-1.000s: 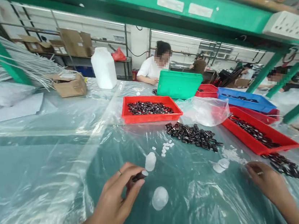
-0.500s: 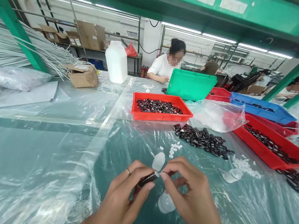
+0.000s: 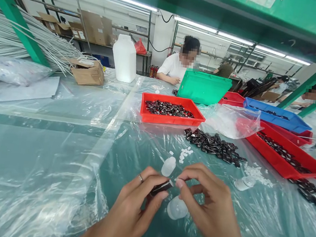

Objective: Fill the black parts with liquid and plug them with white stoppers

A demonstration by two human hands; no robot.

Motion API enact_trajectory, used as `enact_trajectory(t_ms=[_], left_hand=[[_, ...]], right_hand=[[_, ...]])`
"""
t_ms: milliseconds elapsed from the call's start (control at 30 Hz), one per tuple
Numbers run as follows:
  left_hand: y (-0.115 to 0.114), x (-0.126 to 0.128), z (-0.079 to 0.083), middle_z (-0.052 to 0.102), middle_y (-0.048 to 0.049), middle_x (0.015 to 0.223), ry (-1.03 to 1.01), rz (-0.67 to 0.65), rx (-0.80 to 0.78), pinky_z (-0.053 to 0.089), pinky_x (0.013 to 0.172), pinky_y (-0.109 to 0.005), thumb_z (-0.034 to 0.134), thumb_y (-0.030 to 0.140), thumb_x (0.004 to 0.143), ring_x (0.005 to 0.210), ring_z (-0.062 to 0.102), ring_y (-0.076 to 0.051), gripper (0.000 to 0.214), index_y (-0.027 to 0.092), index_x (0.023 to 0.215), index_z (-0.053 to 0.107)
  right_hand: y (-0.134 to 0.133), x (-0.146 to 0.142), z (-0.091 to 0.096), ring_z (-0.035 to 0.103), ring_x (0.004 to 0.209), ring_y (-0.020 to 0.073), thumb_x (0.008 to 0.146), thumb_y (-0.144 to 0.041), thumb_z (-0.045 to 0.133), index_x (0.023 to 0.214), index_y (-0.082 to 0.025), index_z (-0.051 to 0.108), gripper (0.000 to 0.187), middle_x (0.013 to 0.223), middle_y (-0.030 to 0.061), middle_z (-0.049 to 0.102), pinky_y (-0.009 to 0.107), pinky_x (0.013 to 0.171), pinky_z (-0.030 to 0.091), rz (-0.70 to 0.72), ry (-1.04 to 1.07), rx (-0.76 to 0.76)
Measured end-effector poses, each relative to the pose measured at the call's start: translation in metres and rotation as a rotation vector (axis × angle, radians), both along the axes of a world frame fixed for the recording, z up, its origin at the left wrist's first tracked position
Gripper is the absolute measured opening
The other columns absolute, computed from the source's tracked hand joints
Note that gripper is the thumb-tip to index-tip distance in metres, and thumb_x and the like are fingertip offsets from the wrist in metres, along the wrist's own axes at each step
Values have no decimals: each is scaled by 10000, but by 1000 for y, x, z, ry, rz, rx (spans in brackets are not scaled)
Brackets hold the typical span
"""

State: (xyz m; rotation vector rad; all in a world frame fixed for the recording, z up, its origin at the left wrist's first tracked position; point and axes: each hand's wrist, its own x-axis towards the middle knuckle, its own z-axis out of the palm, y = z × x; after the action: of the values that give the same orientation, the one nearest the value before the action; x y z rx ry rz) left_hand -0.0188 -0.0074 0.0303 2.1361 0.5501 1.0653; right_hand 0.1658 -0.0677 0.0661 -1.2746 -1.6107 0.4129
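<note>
Above the plastic-covered table, my left hand, nearer the dark piece than my right, curls partly closed with the piece pinched between thumb and fingers; my right hand sits just to the right, thumb and forefinger drawn nearly together on I cannot tell what. The dark piece lies between them at my left fingertips, long axis slanting right and slightly far, its pale end facing my right fingertips, just apart.

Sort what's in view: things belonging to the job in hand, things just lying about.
Seemingly part of the job: black piece in the left hand, black pile, white bits, middle red tray.

Apparently just lying about: white jug, front cardboard box, red bag.
</note>
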Motion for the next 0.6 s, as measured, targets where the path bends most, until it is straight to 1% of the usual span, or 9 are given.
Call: enact_trajectory(t_ms=[200,333,433,533,600], left_hand=[[-2,1,2,565,0,962,-2,1,-2,444,681,-235,506,92,1030,775,562,-128,227,250,1180,569],[-4,0,3,569,-4,967,-4,9,-8,450,691,-238,510,90,1028,775,560,-128,221,241,1176,572],[-4,-1,2,576,-6,976,-8,7,-6,458,695,-237,509,83,1026,787,571,-127,237,241,1191,573],[-4,-2,1,584,-14,1005,-26,28,0,489,755,-238,512,70,1020,859,611,-134,245,241,1182,580],[-4,-2,0,574,-10,994,-39,52,-15,514,711,-217,511,74,1023,822,623,-123,246,249,1179,585]], right_hand=[[-2,-3,-1,560,744,112,1032,-174,557,973,-230,628,108,955,-5,577,173,550,510,10,-25,-17],[-2,-4,-2,571,747,106,1034,-155,557,978,-223,622,109,955,-6,579,170,574,525,13,-54,-2],[-2,-6,1,574,785,105,1035,-131,547,983,-213,618,120,954,-1,577,166,618,534,11,-111,54],[-3,-11,2,592,798,95,1031,-94,535,1015,-197,619,133,971,3,575,170,693,557,-4,-196,138],[-5,-15,0,618,829,91,1036,-81,530,1067,-186,621,142,1026,14,582,178,749,560,-44,-247,190]])
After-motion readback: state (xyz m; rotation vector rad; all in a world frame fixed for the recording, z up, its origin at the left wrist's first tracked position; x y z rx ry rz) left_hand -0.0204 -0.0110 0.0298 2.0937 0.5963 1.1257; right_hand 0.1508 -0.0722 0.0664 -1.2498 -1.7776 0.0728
